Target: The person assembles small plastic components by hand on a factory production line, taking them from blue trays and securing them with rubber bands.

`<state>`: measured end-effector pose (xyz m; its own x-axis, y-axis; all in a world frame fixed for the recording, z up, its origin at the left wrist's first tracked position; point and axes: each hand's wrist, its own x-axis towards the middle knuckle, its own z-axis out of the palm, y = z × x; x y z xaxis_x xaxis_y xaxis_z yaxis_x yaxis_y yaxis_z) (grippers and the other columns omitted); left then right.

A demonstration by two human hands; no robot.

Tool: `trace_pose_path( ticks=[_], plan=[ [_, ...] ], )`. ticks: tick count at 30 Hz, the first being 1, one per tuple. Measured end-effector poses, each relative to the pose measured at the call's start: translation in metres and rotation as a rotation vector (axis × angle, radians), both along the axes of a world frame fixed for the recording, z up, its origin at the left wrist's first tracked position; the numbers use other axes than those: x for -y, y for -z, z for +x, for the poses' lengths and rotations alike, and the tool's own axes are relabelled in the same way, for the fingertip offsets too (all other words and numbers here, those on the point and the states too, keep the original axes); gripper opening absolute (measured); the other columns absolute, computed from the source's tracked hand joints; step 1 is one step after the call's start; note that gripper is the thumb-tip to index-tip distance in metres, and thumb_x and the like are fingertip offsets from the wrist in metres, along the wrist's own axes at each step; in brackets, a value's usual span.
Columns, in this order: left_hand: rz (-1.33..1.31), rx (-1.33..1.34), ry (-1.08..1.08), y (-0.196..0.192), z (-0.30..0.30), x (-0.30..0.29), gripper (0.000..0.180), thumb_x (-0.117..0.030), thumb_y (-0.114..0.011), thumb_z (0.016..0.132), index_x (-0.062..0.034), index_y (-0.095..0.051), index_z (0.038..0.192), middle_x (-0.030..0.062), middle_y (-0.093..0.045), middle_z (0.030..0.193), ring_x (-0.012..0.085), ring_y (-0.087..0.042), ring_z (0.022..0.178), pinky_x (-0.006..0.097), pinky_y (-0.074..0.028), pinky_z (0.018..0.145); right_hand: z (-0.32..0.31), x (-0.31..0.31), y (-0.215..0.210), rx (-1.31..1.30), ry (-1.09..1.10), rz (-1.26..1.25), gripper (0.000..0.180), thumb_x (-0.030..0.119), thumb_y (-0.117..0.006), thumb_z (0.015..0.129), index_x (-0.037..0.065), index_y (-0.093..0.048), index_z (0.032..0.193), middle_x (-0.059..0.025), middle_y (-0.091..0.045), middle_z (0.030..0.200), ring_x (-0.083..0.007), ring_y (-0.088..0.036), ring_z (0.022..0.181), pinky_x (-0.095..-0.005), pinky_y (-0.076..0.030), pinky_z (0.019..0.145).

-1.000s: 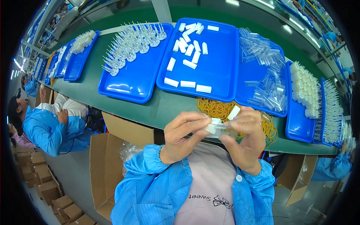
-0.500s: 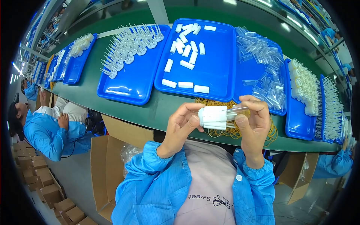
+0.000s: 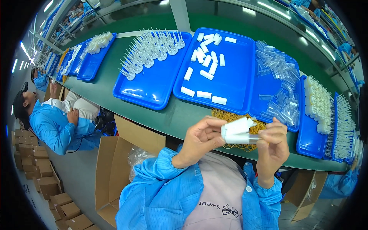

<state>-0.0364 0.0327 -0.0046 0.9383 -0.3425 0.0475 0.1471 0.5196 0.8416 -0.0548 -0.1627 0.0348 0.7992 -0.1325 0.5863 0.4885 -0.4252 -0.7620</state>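
My left hand [image 3: 204,138] is closed around the base of a cluster of white plastic tubes [image 3: 237,126], held level above the table's near edge. A clear plastic tube [image 3: 253,139] is pinched between the thumb and fingers of my right hand [image 3: 273,145]. That clear tube lies in line with the lowest white tube and seems to be partly over it; blur hides how far. Beyond my hands, a blue tray [image 3: 234,82] carries loose white tubes [image 3: 207,60]. The tray [image 3: 264,111] to its right holds a heap of clear tubes [image 3: 281,82].
Yellow rubber bands [image 3: 245,146] lie beneath my hands on the green table [image 3: 168,124]. Farther left, a tray [image 3: 140,96] holds white stemmed parts [image 3: 153,50]; more filled trays [image 3: 312,142] stand right. Open cardboard boxes [image 3: 109,172] flank me. A co-worker [image 3: 57,122] sits left.
The whole view has shifted, so the trays appear farther right and lower. The clear tube has gone from the cluster's upper side to its lowest white tube, and the cluster has tilted.
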Motion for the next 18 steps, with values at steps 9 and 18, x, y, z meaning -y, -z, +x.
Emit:
trace_pose_path(
  ticks=[9, 18],
  plan=[
    [0.021, 0.091, 0.029, -0.001, -0.007, 0.002, 0.038, 0.008, -0.065, 0.08, 0.0037, -0.055, 0.116, 0.0096, -0.05, 0.112, 0.0203, -0.057, 0.107, 0.032, -0.05, 0.093, -0.005, -0.006, -0.011, -0.015, -0.079, -0.048, 0.016, 0.003, -0.076, 0.065, 0.009, -0.065, 0.075, -0.0034, -0.063, 0.081, -0.0225, -0.058, 0.085, -0.0477, -0.037, 0.095],
    [-0.009, -0.029, 0.022, 0.006, -0.004, 0.005, 0.037, 0.002, -0.066, 0.083, 0.0022, -0.052, 0.118, 0.0146, -0.059, 0.113, 0.0207, -0.06, 0.105, 0.032, -0.05, 0.091, 0.011, -0.004, -0.004, -0.058, -0.111, -0.059, 0.014, 0.004, -0.075, 0.067, 0.007, -0.068, 0.079, -0.0046, -0.062, 0.079, -0.021, -0.058, 0.082, -0.0438, -0.041, 0.089]
  ],
)
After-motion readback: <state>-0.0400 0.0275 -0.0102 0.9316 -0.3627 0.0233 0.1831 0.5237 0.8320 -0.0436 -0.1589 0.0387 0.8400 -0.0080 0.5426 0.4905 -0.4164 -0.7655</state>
